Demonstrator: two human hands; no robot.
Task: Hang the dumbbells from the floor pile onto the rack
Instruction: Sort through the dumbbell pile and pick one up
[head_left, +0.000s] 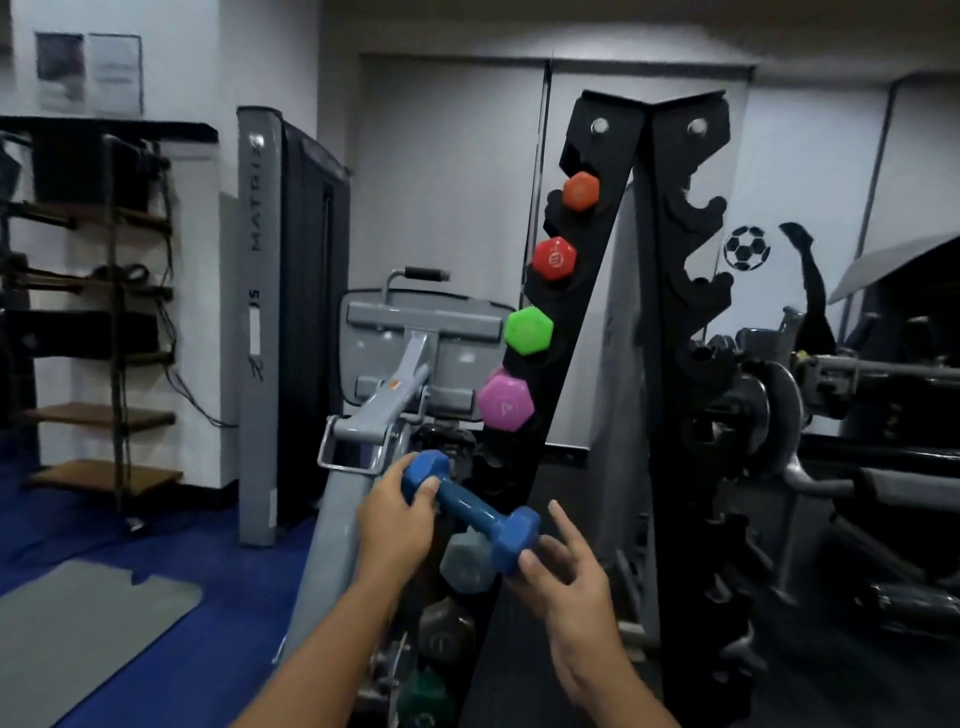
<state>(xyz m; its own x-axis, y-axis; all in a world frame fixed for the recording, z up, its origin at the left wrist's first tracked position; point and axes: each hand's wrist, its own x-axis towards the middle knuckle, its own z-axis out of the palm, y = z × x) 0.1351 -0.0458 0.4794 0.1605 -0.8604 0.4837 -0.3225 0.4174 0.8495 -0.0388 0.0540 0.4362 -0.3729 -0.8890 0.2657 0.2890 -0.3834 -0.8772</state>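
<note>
The blue dumbbell (470, 512) is held level in front of the rack (587, 332), apparently lined up with the free slot under the purple one (505, 402). The left hand (397, 514) wraps one head; the right hand (563, 577) cups the other, fingers spread. A grey machine arm (374, 415) crowds the left side.

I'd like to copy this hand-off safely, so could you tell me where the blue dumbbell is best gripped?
Grip the blue dumbbell around its narrow middle handle, coming from below and the near side. The hex heads are wide and smooth; the left hand grips only the upper-left head, and the right hand merely cradles the lower one with loose fingers, which looks less secure.
</note>
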